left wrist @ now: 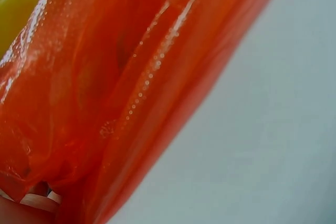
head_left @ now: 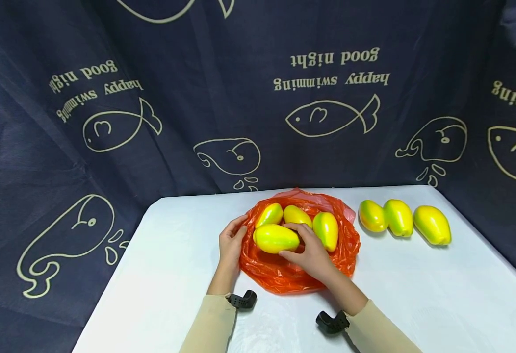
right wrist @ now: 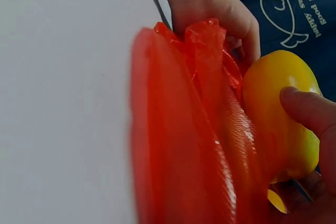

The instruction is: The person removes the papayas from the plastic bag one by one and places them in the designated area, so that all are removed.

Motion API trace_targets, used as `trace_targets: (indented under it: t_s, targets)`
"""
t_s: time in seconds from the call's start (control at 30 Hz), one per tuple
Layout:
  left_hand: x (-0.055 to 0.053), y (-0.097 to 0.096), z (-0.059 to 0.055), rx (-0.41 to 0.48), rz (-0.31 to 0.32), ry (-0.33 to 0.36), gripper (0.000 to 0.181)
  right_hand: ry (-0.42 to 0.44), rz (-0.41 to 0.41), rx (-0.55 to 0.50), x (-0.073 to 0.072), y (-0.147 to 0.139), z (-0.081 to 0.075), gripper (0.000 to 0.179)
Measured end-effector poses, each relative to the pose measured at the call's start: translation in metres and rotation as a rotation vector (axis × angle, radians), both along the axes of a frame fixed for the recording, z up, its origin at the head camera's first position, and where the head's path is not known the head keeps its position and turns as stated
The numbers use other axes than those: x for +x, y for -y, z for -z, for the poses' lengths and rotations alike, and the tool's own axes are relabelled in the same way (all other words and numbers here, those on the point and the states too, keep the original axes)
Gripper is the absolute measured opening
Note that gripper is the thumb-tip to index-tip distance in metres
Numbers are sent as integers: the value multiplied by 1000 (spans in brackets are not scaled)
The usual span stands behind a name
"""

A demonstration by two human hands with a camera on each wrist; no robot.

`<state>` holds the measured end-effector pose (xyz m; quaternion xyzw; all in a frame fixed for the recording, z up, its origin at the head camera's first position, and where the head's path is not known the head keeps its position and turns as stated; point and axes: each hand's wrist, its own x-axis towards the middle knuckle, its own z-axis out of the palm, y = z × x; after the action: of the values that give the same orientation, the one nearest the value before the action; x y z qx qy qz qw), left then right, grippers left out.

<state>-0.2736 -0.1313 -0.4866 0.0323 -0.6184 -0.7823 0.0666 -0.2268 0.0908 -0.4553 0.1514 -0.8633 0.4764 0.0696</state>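
A red plastic bag (head_left: 280, 282) lies spread with its mouth up, holding several glossy yellow-green oval fruits, shaped like mangoes or papayas. My right hand (head_left: 312, 252) grips one yellow-green fruit (head_left: 275, 239) over the near left part of the bag mouth; in the right wrist view its thumb (right wrist: 304, 106) presses the fruit's side. At the bag's left edge, my left hand (head_left: 231, 245) pinches the rim, its fingertips partly hidden by plastic. Inside the bag sit other fruits, among them a far-left fruit (head_left: 270, 214), a middle fruit (head_left: 296, 215) and a right fruit (head_left: 326, 231).
To the right of the bag on the white table (head_left: 165, 274), a row holds a left fruit (head_left: 372, 216), a middle fruit (head_left: 398, 218) touching it, and a right fruit (head_left: 432, 225). A dark curtain (head_left: 240, 98) hangs behind the table. Both wrists carry black camera mounts.
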Motion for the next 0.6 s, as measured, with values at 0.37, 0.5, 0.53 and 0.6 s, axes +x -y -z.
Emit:
trace_targets:
  t_s: [0.37, 0.5, 0.53, 0.6]
  targets:
    - [1, 1, 1, -2, 16, -8, 31, -20, 50, 27, 6, -13, -8, 70]
    - [1, 1, 0, -14, 6, -34, 30, -34, 64, 47, 7, -19, -7, 71]
    - [1, 1, 0, -15, 3, -36, 29, -38, 66, 50, 7, -21, -8, 71]
    - [0, 0, 0, -17, -2, -40, 30, -44, 75, 59, 7, -26, -8, 71]
